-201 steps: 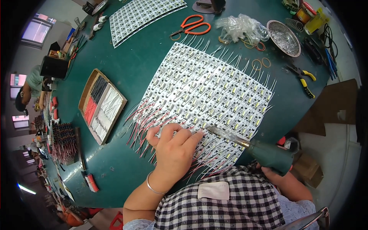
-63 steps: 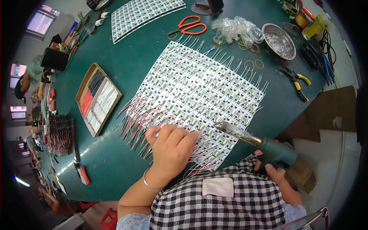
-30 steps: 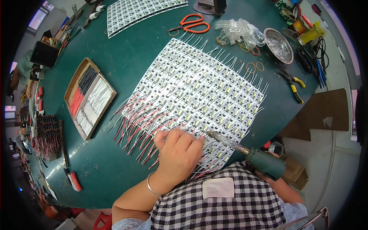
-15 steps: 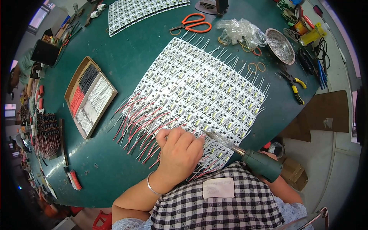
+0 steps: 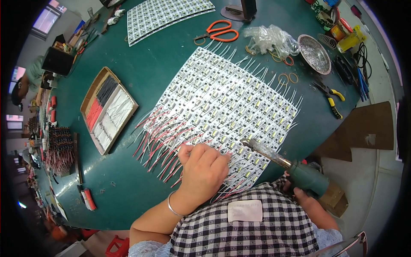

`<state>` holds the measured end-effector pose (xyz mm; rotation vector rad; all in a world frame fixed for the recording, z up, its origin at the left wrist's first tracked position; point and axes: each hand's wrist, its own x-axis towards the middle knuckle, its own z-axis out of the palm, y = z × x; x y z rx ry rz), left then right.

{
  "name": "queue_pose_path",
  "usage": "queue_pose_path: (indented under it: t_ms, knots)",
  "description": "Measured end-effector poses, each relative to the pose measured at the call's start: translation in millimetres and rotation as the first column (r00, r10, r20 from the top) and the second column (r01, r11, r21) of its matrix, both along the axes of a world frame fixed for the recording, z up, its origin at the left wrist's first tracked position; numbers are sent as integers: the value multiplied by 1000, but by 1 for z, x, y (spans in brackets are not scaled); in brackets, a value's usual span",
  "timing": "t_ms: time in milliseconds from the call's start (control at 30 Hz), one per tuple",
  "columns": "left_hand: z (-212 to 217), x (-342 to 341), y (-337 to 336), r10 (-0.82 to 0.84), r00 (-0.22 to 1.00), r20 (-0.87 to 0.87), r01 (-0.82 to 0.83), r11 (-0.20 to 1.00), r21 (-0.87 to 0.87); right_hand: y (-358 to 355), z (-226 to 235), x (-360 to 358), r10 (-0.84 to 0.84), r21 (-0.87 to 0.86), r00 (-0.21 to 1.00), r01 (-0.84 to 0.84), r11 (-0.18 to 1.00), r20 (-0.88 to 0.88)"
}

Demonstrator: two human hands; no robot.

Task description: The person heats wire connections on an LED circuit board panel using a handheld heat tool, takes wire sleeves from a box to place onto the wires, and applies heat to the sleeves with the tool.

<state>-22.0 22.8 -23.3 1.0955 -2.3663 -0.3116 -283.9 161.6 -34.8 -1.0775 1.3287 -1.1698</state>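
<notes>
A large white circuit board sheet (image 5: 222, 94), set with rows of small components, lies on the green table in front of me. Red and white wires (image 5: 165, 141) fringe its left near edge. My left hand (image 5: 204, 168) is closed over the near edge among these wires, knuckles up; what its fingertips pinch is hidden. A soldering iron (image 5: 309, 177) with a green handle is gripped in my right hand (image 5: 302, 196), mostly hidden behind the handle. The iron's darkened tip is over the board, right of my left hand.
A cardboard tray (image 5: 130, 112) of black, red and white wires is at left. Orange-handled scissors (image 5: 222, 32), a clear plastic bag (image 5: 272, 39), a metal bowl (image 5: 327, 68) and yellow-handled pliers (image 5: 332, 100) lie beyond the board. More board sheets (image 5: 167, 17) are at the back.
The soldering iron has drawn back to the right, its tip farther from my left hand. My left hand stays at the same spot on the board; the whole view has shifted slightly.
</notes>
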Motion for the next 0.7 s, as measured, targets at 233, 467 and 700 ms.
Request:
queue_pose_path:
  t_ms: [233,467,700]
  knots:
    - [0,-1,2,18,1000,4,-18,1000,-4,-8,5,-4,126,-60,972,-140,988,-196]
    - [1,2,-3,-26,999,22,26,1000,-2,-15,21,-1,222,-45,881,-264,963,-417]
    - [-2,4,-4,-36,999,-35,37,999,9,-20,21,10,169,-99,934,-210,973,-314]
